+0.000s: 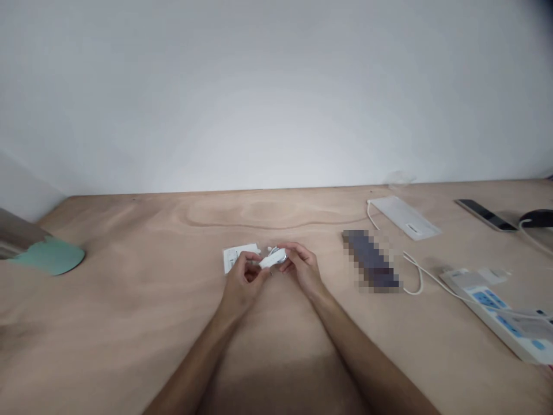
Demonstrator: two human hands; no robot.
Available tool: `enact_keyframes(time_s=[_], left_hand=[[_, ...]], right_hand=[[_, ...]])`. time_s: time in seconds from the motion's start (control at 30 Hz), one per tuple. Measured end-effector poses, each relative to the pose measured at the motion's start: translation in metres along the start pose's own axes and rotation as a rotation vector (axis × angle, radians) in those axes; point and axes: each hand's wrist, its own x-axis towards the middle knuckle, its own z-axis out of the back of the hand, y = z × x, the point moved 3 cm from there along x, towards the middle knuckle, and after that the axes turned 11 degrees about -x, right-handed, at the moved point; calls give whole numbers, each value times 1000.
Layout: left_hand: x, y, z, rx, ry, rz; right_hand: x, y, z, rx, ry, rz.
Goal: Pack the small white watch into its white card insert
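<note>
A small white object point(273, 258) with a round, silvery part at its right end is held between both hands above the wooden table. My left hand point(246, 279) pinches its left end between thumb and fingers. The fingers of my right hand point(303, 266) are closed on the round end. Just behind my left hand, a flat white packet point(235, 255) with printing lies on the table, partly covered by that hand. A bit of white cable or loop shows near the round part, too small to make out.
Right of my hands lie a blurred dark device point(371, 259), a translucent white pouch point(405, 216), a black phone point(486, 214), white cables and a white power strip point(496, 311). A green-edged object point(52, 255) stands at the far left. A pale wall point(259, 92) rises behind the table.
</note>
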Motion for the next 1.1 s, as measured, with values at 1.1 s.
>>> enact_keyframes(time_s=[1.1], left_hand=[[8,0,3,-232,-5,-52]], right_hand=[[-4,11,-5,-81,14,14]])
